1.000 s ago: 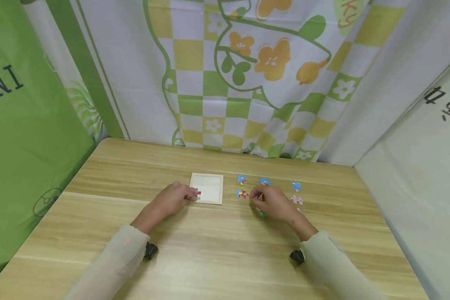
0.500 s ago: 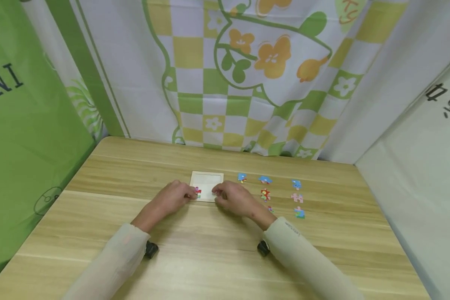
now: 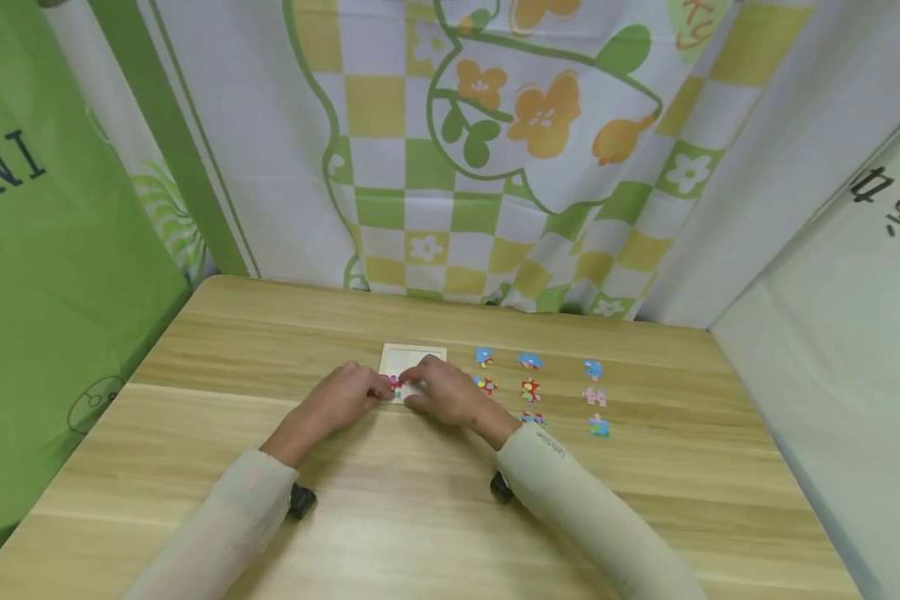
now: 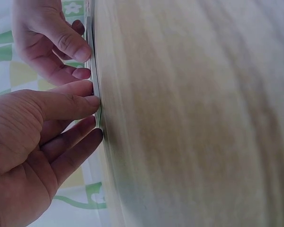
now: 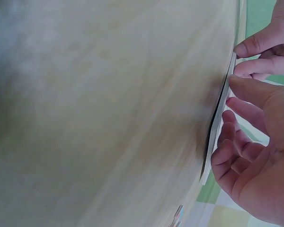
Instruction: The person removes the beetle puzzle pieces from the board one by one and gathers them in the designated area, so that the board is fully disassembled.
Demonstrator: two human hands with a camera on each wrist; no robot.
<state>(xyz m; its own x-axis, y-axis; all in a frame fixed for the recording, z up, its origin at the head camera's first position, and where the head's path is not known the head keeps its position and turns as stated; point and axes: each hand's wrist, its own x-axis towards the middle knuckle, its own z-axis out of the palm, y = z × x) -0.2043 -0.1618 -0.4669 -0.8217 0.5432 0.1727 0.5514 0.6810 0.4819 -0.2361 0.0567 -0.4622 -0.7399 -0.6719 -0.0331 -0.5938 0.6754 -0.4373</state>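
A shallow wooden puzzle tray lies on the table, and a pink, red and green jigsaw piece sits in its near-left corner. My left hand holds that corner of the tray; in the left wrist view its thumb and fingertips meet the tray edge. My right hand reaches over the tray from the right, thumb and index tip beside the piece. In the right wrist view the right thumb touches the tray's near edge and the other fingers curl behind. What lies between the right fingertips is hidden.
Right of the tray lie several loose jigsaw pieces in rows: a blue one, a red one, a pink one and a blue-green one among them. A patterned curtain hangs at the table's far edge.
My right hand has come left from the loose pieces to the tray, reaching the corner piece beside the left hand. The left hand has stayed at the tray's corner.
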